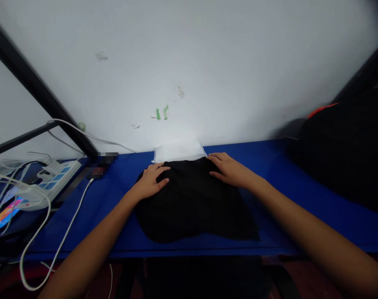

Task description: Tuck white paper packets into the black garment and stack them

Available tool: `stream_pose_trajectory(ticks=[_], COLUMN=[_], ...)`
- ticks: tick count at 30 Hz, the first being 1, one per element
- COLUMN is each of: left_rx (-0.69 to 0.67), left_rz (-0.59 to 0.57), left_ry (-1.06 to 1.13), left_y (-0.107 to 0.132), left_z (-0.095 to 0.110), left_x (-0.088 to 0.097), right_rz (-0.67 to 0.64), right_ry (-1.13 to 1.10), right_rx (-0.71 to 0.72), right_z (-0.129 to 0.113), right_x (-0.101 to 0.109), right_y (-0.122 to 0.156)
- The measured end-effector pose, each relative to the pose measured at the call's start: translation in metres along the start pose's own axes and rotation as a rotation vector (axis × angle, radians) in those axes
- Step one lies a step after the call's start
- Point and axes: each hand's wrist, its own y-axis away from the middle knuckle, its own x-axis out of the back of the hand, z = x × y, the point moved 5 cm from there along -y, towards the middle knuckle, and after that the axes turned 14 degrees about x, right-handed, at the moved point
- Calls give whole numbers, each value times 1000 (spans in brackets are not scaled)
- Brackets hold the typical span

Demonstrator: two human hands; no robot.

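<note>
A piece of black cloth (195,203) lies spread on the blue tabletop (276,166) in front of me. My left hand (151,180) rests on its upper left part, fingers apart. On the upper right corner lies my right hand (228,168), also with its fingers stretched out. Neither hand is closed around the cloth. Behind the cloth's far edge, against the wall, is a white, thin-looking packet (179,151); its near side is partly covered by the cloth.
On the left stand a white power strip (58,182) with cables and a lit phone (5,214). A white cable (72,224) loops over the table's front left edge. A large black object (347,153) with an orange edge occupies the right side. The wall (226,74) rises directly behind.
</note>
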Motion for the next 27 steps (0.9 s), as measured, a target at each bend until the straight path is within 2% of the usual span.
stream_pose_trajectory(ticks=[5,12,17,20,24,27], left_rx=[-38,-92,-13,-8,2,15], left_rz=[22,159,219,186,73,97], left_ry=[60,228,417,422,321,257], left_y=[-3,-1,2,2,-1,-5], left_z=[-3,2,4,5,0,-7], left_x=[-1,11,19,18,8,2], right_rz=[-16,4,36,63,96,96], right_ry=[19,-17,-15,-1,-36,-62], right_rx=[-19,-16,11,37,62,74], right_z=[4,8,1,-4,-9,-12], right_x=[-4,-12,-2,7,15,16], right_y=[0,-1,-3,-4,-4,-4])
